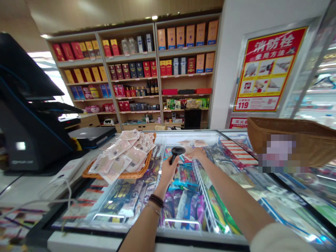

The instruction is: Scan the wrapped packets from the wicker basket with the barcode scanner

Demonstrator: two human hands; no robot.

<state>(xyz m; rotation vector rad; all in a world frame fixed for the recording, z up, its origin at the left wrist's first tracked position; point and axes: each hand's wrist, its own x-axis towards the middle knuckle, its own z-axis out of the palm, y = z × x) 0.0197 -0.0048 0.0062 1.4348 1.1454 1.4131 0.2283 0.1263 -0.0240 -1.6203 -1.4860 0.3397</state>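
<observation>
My left hand [169,169] is closed round the handle of a black handheld barcode scanner [177,151], its head pointing away from me. Just right of it, my right hand [198,154] pinches a small flat plastic packet [187,152] with pale contents. Both hands are over the glass top of a chest freezer [181,241]. More such packets [200,143] lie on the glass beyond my right hand. To the left, an orange wicker basket [147,168] is heaped with similar packets [119,154].
Wrapped ice creams [183,203] fill wire baskets under the glass. On the left counter stand a black checkout terminal [23,140] and a flat dark device [93,135]. A brown woven basket [315,140] sits at right. Shelves [139,78] of boxes stand behind.
</observation>
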